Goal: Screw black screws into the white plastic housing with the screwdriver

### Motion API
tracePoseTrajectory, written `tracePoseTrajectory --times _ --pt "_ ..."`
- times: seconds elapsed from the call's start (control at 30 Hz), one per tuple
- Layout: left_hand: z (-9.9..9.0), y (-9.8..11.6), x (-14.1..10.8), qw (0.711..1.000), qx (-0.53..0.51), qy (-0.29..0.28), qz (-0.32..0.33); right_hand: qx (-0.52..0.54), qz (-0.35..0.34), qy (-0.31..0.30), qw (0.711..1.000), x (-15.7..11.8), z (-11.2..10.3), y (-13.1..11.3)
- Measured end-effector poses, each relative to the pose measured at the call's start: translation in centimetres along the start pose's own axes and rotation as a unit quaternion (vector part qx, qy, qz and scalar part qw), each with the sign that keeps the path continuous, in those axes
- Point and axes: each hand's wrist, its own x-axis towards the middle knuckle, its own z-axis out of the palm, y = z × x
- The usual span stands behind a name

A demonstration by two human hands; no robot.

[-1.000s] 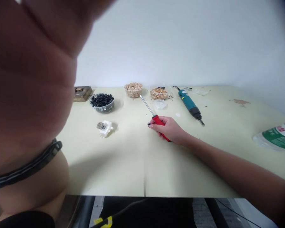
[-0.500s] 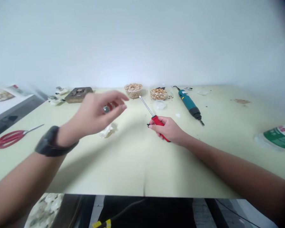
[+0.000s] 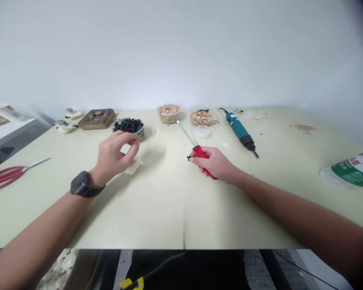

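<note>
My left hand [image 3: 117, 153] hangs over the table with its fingers curled toward the thumb, just in front of a glass bowl of small black parts [image 3: 128, 127]. Whether those fingers pinch anything is hidden. Beneath the hand, partly covered, lies a white plastic piece [image 3: 133, 167]. My right hand [image 3: 214, 163] grips the red handle of a screwdriver [image 3: 200, 152], whose steel shaft points toward the far side of the table. A black smartwatch [image 3: 83, 184] sits on my left wrist.
Along the far edge stand two bowls of pale granules [image 3: 168, 113], a small clear lid [image 3: 203, 131], a teal electric screwdriver [image 3: 238, 128] and a wooden block [image 3: 97, 119]. Red-handled scissors [image 3: 6, 177] lie at left, a plastic-wrapped bottle [image 3: 352, 173] at right.
My left hand has come in from the lower left and now sits lower, near the black-parts bowl, with fingers more curled. The right hand and its screwdriver have stayed in place.
</note>
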Motion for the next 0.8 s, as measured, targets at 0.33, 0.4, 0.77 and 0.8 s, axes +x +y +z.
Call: tracePoseTrajectory --times 0.33,0.4,0.77,0.8 --pt "0.9 0.2 -0.5 0.999 0.004 -0.041 -0.035 -0.001 0.002 -0.001 1.000 -0.1 0.0 -0.1" --pt "1.0 0.2 -0.5 0.998 0.001 -0.045 -0.039 0.002 0.000 -0.002 1.000 -0.1 0.0 -0.1" --pt "1.3 0.0 -0.8 0.998 -0.018 -0.053 -0.037 -0.001 -0.004 -0.001 1.000 -0.1 0.0 -0.2" --pt "1.4 -0.1 -0.8 0.998 -0.019 -0.053 -0.036 -0.002 -0.004 -0.002 1.000 -0.1 0.0 -0.2"
